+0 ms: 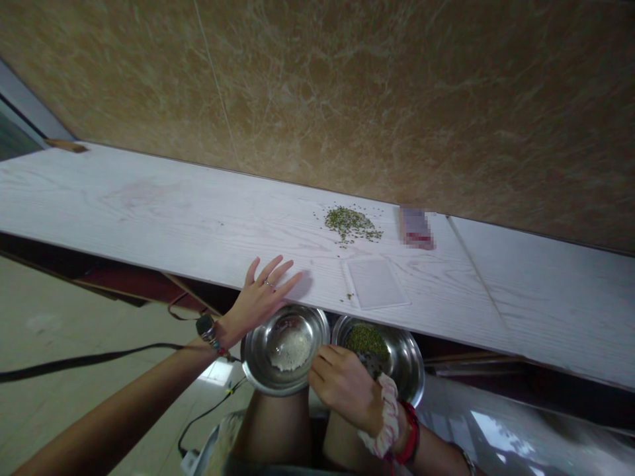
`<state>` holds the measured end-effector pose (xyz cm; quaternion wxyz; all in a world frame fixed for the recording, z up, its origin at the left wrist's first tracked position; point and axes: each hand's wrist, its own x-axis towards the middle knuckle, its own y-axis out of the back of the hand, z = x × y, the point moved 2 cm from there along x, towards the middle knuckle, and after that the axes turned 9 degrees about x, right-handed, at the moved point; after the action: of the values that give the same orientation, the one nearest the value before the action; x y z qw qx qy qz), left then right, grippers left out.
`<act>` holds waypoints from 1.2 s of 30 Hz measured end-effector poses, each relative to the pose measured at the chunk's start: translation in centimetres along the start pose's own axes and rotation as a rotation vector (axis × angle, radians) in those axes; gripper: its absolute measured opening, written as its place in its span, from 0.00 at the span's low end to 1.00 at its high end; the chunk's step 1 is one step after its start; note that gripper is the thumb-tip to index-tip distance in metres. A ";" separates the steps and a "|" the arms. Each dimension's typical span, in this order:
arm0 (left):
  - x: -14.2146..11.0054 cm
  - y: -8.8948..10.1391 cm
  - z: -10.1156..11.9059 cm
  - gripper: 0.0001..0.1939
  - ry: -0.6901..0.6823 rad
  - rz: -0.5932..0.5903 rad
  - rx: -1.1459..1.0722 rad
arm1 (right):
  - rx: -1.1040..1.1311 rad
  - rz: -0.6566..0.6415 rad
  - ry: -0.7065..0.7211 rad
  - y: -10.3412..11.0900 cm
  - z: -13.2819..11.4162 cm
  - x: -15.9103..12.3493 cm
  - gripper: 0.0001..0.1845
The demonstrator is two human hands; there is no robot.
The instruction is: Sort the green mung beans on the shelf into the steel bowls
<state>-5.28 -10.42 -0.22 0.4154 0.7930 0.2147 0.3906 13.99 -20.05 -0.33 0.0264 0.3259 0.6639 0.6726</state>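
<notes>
My left hand (262,294) is open, its spread fingers lying at the front edge of the white wooden ledge (223,218), above the left metal bowl (251,373). That bowl has pale whitish grains (292,347) in it. My right hand (342,383) is closed, fingers curled down between the two bowls; whatever they hold is hidden. Just behind it, the right metal bowl (414,370) holds small green beans (367,340). On the ledge lies a loose pile of green beans (347,221), beside a clear flat plastic piece (377,284).
A small blurred packet (415,228) lies by the brown marbled wall (322,92). Both bowls rest at my lap (275,426), below the ledge edge. A black strap (124,350) hangs at left, and a cable (196,420) runs lower down.
</notes>
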 end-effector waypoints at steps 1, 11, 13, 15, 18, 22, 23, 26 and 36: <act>0.0 -0.1 0.0 0.29 0.003 -0.011 0.003 | -0.006 0.013 -0.010 0.1 0.0 0.1 0.13; -0.8 -0.2 0.5 0.32 0.028 -0.125 -0.050 | -0.010 -0.125 -0.015 -0.8 -0.2 0.6 0.12; -1.1 -0.2 0.3 0.35 0.043 -0.159 -0.045 | -0.002 -0.110 0.013 -0.8 -0.4 0.7 0.13; -1.3 -0.2 0.1 0.36 0.065 -0.173 -0.031 | 0.001 -0.061 0.035 -0.7 -0.5 0.8 0.13; -1.5 -0.2 0.0 0.38 0.069 -0.155 -0.005 | -0.002 -0.001 0.060 -0.6 -0.6 0.8 0.13; -1.8 0.0 -0.1 0.39 0.061 -0.116 0.032 | -0.011 -0.015 0.058 -0.8 -0.6 0.8 0.13; -1.9 0.0 -0.1 0.38 0.057 -0.107 0.039 | -0.014 -0.030 0.051 -0.9 -0.5 0.9 0.13; -1.8 -0.2 0.1 0.35 0.042 -0.086 0.047 | -0.025 -0.083 0.017 -1.3 -0.3 1.1 0.13; -1.2 0.1 0.8 0.29 0.080 -0.086 -0.012 | 0.029 -0.274 -0.068 -1.0 0.2 0.9 0.10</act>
<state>-5.39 -11.65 -0.98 0.4276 0.7642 0.2627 0.4051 13.03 -19.32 -0.86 0.1359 0.2550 0.7107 0.6414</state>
